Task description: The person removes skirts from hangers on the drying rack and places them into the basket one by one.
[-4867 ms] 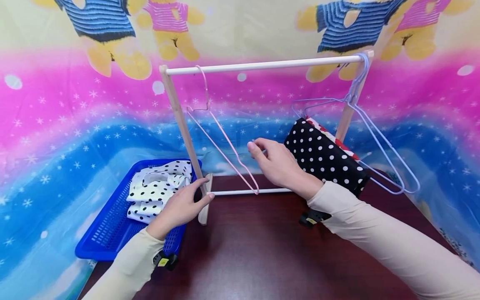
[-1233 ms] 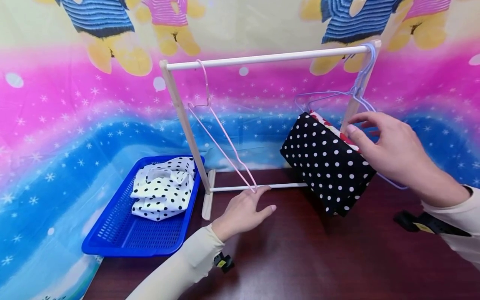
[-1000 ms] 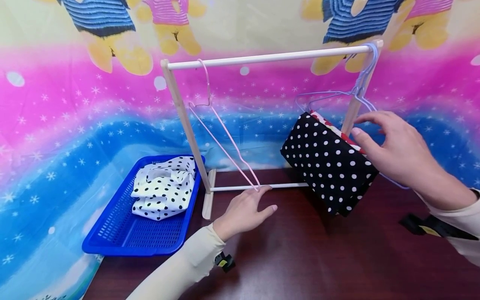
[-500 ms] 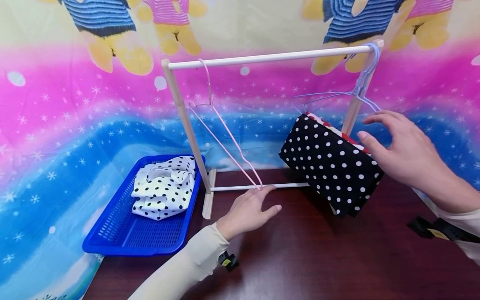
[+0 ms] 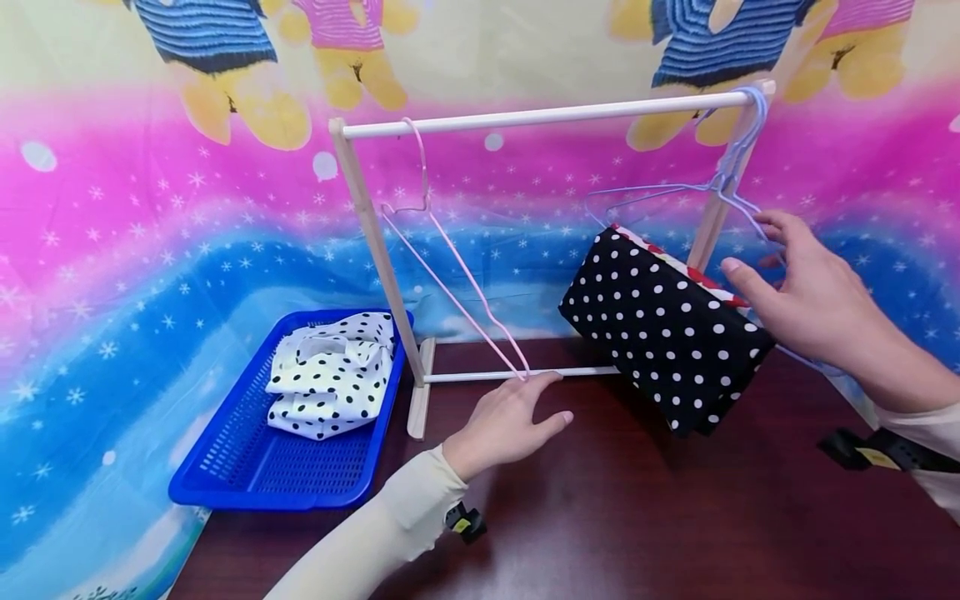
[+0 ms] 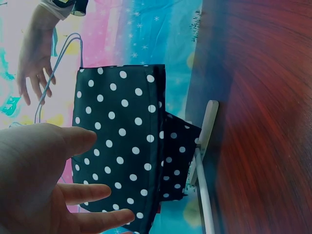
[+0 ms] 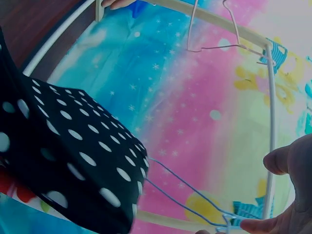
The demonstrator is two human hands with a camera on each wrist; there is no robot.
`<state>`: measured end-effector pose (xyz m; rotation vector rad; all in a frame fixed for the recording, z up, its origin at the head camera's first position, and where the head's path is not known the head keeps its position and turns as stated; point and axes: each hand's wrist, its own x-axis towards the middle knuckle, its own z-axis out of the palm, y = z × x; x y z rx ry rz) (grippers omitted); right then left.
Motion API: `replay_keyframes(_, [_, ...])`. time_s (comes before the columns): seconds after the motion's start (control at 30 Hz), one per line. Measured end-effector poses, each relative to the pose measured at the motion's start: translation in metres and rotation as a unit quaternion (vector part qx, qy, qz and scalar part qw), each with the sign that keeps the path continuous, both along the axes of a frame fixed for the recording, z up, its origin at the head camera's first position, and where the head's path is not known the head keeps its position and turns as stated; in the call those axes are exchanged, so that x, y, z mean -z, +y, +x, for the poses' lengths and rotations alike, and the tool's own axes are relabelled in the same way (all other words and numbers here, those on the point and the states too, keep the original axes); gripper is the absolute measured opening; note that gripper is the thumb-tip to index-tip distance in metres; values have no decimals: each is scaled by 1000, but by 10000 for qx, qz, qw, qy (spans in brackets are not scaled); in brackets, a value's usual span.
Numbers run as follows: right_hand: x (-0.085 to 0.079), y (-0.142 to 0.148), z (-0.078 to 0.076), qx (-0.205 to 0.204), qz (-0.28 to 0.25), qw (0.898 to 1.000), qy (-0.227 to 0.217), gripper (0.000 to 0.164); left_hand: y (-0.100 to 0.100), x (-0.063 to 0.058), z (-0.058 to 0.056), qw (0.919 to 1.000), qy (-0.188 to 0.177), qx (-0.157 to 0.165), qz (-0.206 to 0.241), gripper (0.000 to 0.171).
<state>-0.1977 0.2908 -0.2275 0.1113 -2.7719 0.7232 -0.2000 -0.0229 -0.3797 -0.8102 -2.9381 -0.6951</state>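
The black cloth [image 5: 660,325] carries white polka dots; the cloth strip behind it [image 5: 703,280] is red and white. The hanger pair [image 5: 726,177] is pale blue-violet, the single hanger [image 5: 461,263] pale pink. The basket [image 5: 277,502] is solid blue, its cloth [image 5: 330,404] white with black dots, and the desk [image 5: 615,517] dark reddish brown.

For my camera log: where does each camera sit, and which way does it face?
Head: on the head, facing forward and down at the rack; left hand, right hand and sleeves show.
Left wrist: on that wrist, past the left hand at the black dotted cloth; both hands and some sleeve show.
Right wrist: on that wrist, past the cloth along the rack; parts of both hands show.
Both wrist views share the cloth.
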Motion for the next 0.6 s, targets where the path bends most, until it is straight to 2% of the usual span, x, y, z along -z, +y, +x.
replay_keyframes(0.23, [4,7,-9,-256,-181,9992,-227,79,3,1,1,10000,39,11,22,59])
replay_keyframes(0.5, [3,8,-13,-192,-322,9992,-160,77,3,4,0,10000,-39,-8,25,59])
replay_keyframes(0.6, [2,8,-13,-208,-348,9988,-284,74,3,5,0,10000,-20,23,10,59])
